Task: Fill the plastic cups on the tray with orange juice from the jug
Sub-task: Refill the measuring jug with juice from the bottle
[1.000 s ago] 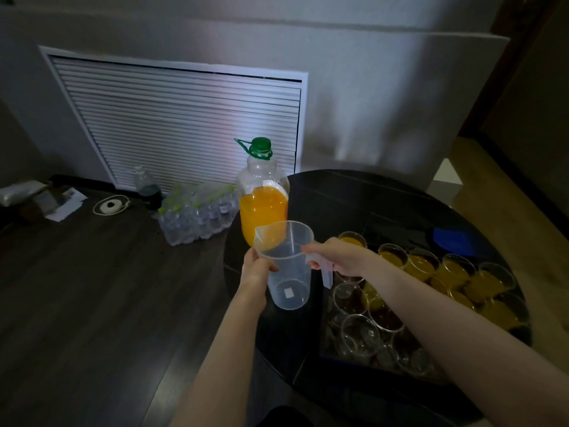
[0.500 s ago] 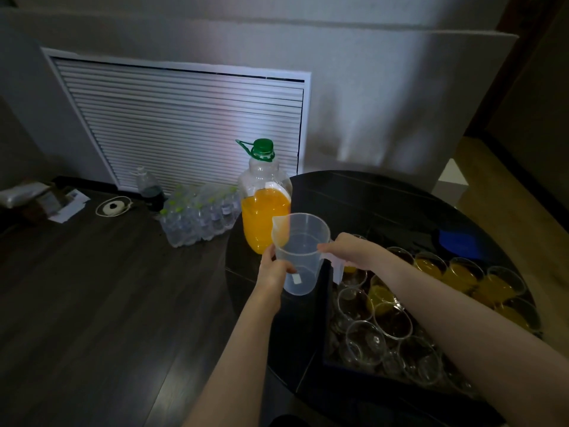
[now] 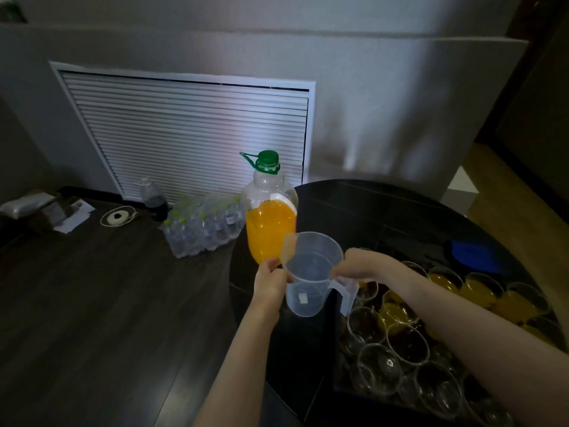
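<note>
Head view — jug [image 3: 309,274] nearer bottle [image 3: 271,217] now

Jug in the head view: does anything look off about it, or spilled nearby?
The jug, gripped by both hands, left and right, looks empty, though several cups remain unfilled. The juice sits in the capped bottle. No spill shows.

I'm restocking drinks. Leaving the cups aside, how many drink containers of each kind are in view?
jug: 1
juice bottle: 1
dark bottle on the floor: 1
water pack, wrapped, on the floor: 1
Total: 4
</note>
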